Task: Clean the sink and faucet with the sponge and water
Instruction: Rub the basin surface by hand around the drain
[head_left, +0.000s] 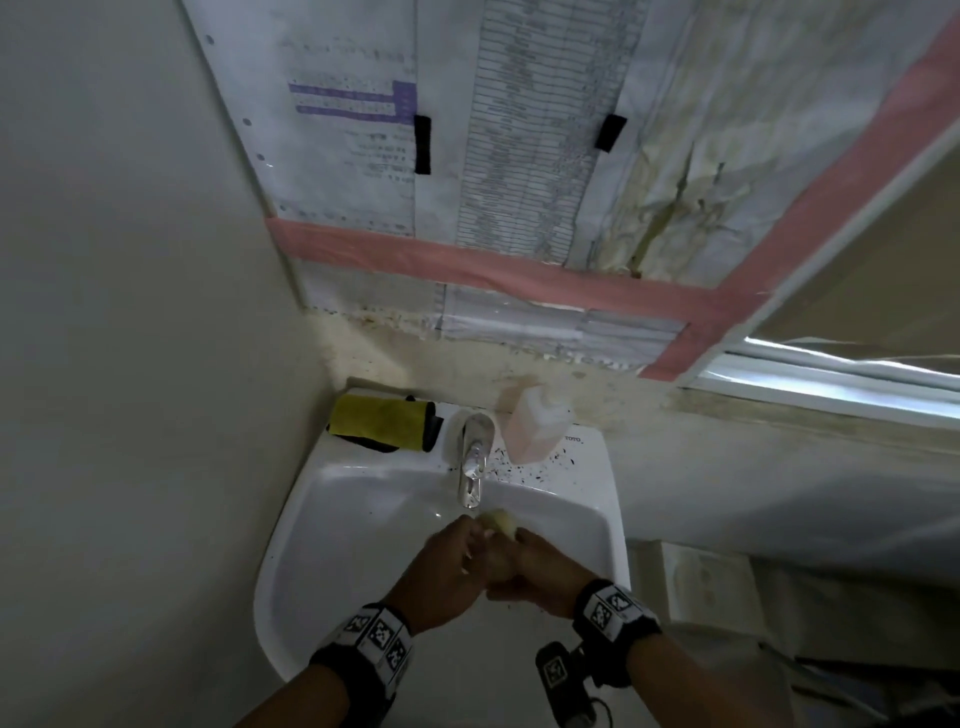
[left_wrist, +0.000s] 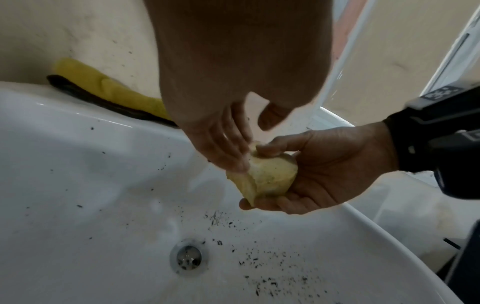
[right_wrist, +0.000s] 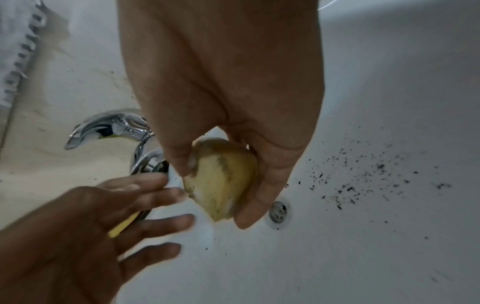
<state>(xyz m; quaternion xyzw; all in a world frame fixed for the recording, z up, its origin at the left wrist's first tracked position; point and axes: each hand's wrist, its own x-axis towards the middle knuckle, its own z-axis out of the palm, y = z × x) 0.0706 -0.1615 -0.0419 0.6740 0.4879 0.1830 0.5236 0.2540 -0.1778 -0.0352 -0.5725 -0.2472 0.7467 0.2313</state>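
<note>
A wet yellow sponge, folded and speckled with dirt, is gripped by my right hand between thumb and fingers. It hangs over the white sink, just below the chrome faucet. My left hand is beside it with straight fingers, their tips against the sponge's edge. Dark specks lie scattered in the basin near the drain.
A yellow and black cloth lies on the sink's back left ledge. A pale plastic bottle stands right of the faucet, with more specks around its base. A wall closes in on the left; taped paper sheets cover the wall behind.
</note>
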